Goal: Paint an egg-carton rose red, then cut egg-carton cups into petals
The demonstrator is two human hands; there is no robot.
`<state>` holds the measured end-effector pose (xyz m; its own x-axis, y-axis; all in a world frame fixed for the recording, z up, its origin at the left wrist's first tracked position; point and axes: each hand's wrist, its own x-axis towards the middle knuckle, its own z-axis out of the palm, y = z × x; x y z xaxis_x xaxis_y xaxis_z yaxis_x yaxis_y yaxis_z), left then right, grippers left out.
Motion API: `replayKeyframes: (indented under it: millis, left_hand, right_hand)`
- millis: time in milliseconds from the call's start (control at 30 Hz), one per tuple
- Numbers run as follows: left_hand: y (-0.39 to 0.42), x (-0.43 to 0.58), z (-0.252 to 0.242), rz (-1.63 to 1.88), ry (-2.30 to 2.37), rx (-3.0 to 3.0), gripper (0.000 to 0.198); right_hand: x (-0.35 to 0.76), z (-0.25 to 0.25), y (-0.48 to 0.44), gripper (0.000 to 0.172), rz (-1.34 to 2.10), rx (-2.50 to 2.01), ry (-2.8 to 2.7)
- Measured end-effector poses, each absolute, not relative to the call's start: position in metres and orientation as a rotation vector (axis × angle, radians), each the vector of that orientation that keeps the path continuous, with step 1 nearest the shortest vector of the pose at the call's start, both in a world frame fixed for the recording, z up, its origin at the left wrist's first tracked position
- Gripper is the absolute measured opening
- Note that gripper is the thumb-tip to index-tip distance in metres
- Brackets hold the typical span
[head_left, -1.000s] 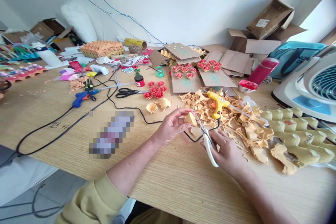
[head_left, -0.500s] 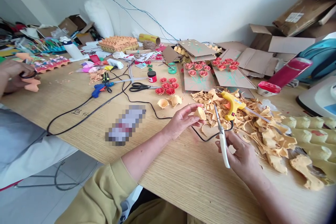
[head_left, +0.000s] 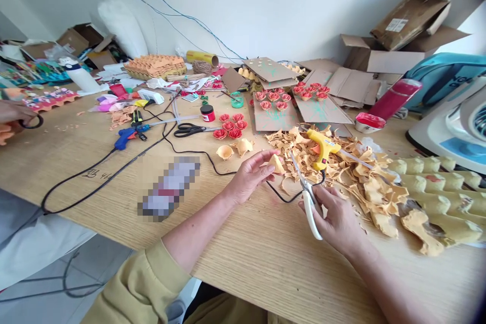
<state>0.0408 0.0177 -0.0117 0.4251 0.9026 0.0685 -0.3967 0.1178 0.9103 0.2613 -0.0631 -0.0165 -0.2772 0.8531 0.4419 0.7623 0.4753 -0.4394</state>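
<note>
Between the thumb and fingers of my left hand (head_left: 252, 176) is a small yellowish egg-carton cup (head_left: 277, 165). My right hand (head_left: 334, 215) grips white-handled scissors (head_left: 310, 207), their blades pointing up and away, a little right of the cup and apart from it. Beyond both hands spreads a heap of egg-carton scraps (head_left: 357, 177), with a yellow glue gun (head_left: 322, 149) lying on it. Left of the heap sit a cut carton cup (head_left: 225, 152) and another cut carton piece (head_left: 243, 147). Behind these is a cluster of red carton roses (head_left: 230, 125).
A pixelated phone-like object (head_left: 169, 187) lies left of my forearm. Black scissors (head_left: 188, 129), a blue glue gun (head_left: 129, 136) and its cord stretch across the table. Egg trays (head_left: 436, 187) stand at right. At far left, a co-worker's hand (head_left: 17, 114) holds dark-handled scissors.
The view has swung slightly right, so the table things sit further left. In my left hand the cup has turned to show a pointed shape. Both hands keep their hold.
</note>
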Motion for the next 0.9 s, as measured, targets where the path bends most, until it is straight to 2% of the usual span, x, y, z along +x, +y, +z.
replayKeyframes:
  millis: [167,400,900]
  left_hand:
    - [0.0190,0.0412,-0.0138,1.053,0.625,1.120,0.047]
    - [0.0219,0.0442,-0.0194,1.110,0.615,1.238,0.048]
    - [0.0144,0.0488,-0.0198,1.067,0.678,1.353,0.044]
  right_hand:
    - [0.2586,-0.0146,-0.0634,0.028,0.193,-1.357,-2.173]
    - [0.2573,-0.0141,-0.0643,0.018,0.189,-1.407,-2.217]
    - [0.2585,-0.0136,-0.0624,0.016,0.067,-1.478,-2.223]
